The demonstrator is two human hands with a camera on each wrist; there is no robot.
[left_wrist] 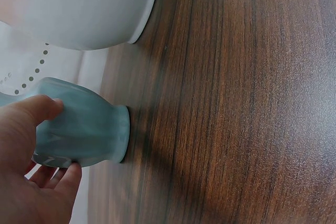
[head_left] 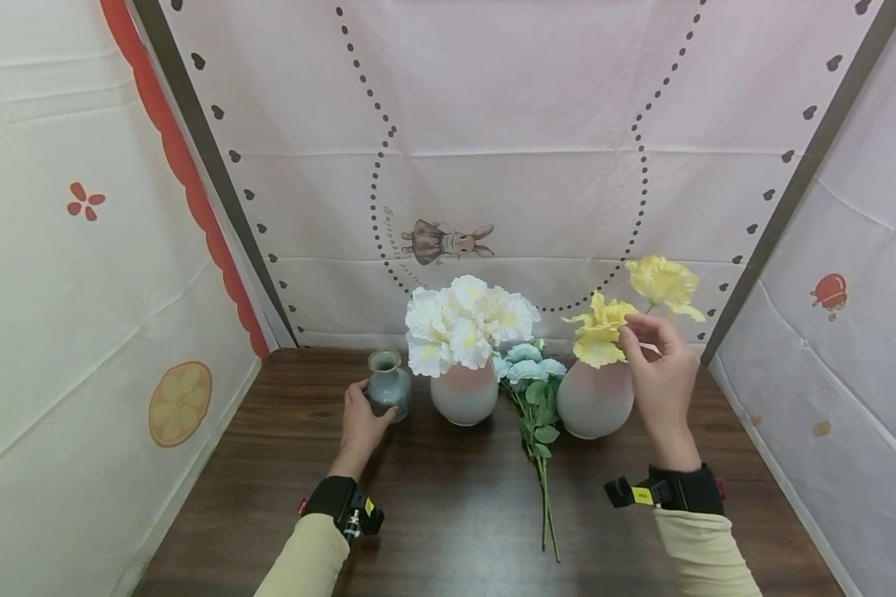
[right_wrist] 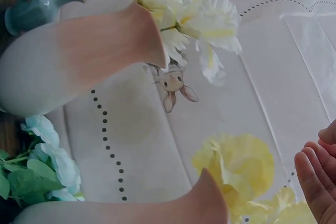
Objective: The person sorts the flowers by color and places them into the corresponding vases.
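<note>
My left hand [head_left: 363, 425] grips a small blue-green vase [head_left: 390, 385] round its body, thumb on one side and fingers on the other. In the left wrist view the vase [left_wrist: 84, 124] has its base by the wooden tabletop. My right hand [head_left: 660, 365] is raised at the yellow flowers [head_left: 601, 332] in the right pink-and-white vase [head_left: 596, 402]. Its bent fingers [right_wrist: 314, 179] overlap the blooms in the head view; the right wrist view shows no stem between them. A second yellow bloom [head_left: 664, 282] stands higher, its lower stem hidden behind this hand.
Between the hands, another pink-and-white vase [head_left: 465, 396] holds white flowers [head_left: 466, 323]. Light-blue flowers [head_left: 526, 369] lie beside it, their long green stems [head_left: 547, 506] pointing toward the front of the table [head_left: 448, 514]. Patterned cloth walls [head_left: 508, 199] enclose the back and sides.
</note>
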